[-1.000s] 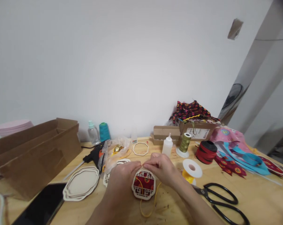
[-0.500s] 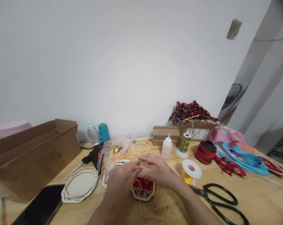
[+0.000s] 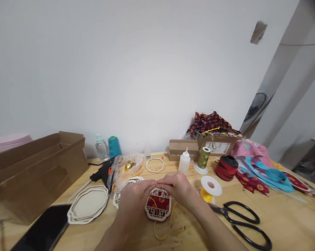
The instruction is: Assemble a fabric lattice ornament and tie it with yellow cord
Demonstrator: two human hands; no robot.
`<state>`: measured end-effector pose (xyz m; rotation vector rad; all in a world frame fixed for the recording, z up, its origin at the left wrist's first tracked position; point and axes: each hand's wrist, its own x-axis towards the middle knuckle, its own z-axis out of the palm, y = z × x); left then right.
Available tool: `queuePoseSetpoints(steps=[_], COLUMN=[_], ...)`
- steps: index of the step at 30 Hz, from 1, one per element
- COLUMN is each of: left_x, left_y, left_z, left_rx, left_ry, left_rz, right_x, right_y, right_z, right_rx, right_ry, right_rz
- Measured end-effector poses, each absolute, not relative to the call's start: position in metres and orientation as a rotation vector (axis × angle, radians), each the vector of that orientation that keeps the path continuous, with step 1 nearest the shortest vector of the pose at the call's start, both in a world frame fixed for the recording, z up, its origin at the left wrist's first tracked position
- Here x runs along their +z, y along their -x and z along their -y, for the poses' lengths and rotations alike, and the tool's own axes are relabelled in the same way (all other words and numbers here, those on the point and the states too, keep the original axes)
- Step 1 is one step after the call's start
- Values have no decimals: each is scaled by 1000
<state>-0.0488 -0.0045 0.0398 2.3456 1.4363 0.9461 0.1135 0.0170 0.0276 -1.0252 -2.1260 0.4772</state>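
A wooden lattice frame [image 3: 158,219] with dark red patterned fabric [image 3: 161,202] inside lies on the table just below my hands. Yellow cord [image 3: 161,239] crosses the fabric, loops out under the lower edge and runs up towards my right hand. Above the frame's top edge my left hand [image 3: 136,195] and my right hand [image 3: 176,186] meet, thumbs and index fingers pinched together. Between the fingertips is a small bit of the yellow cord, mostly hidden. Another lattice frame [image 3: 117,200] lies partly behind my left hand.
Stacked wooden plates [image 3: 88,205], a phone [image 3: 42,228], a glue gun [image 3: 101,176] and a cardboard box [image 3: 39,177] are at left. Black-handled scissors [image 3: 226,211], a yellow cord spool [image 3: 211,188] and a red ribbon roll [image 3: 226,169] are at right. A squeeze bottle [image 3: 184,163] stands behind.
My fingers, looser and more spread before, have drawn together into pinches that meet at the frame's top. More of the frame shows now. The view has shifted slightly.
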Motion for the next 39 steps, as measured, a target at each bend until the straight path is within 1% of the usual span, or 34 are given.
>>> queuePoseSetpoints(steps=[3, 8, 13, 17, 21, 25, 28, 34, 39], left_x=[39, 36, 27, 21, 17, 16, 14, 7, 6], left_y=[51, 53, 54, 54, 47, 35, 31, 34, 35], left_z=[2, -3, -8, -11, -5, 6, 9, 3, 2], left_rx=[957, 938, 899, 831, 626, 427, 410, 514, 455], left_ry=[-2281, -2151, -2156, -2206, -2234, -2234, -2221, -2178, -2230], left_rz=[-1559, -1665, -1520, -1485, -1558, -1647, -1676, -1688, -1662], right_x=[28, 29, 31, 29, 27, 28, 29, 24, 18], right_y=[-113, -110, -109, -116, -120, -116, -111, -109, -111], right_z=[-15, -14, -17, -20, -17, -10, -7, -8, -10], right_rx=[474, 539, 583, 510, 370, 353, 371, 469, 555], right_ry=[1005, 1110, 1237, 1453, 1709, 1834, 1842, 1743, 1656], right_rz=[2122, 2018, 1963, 1936, 1941, 2043, 2100, 2097, 2041])
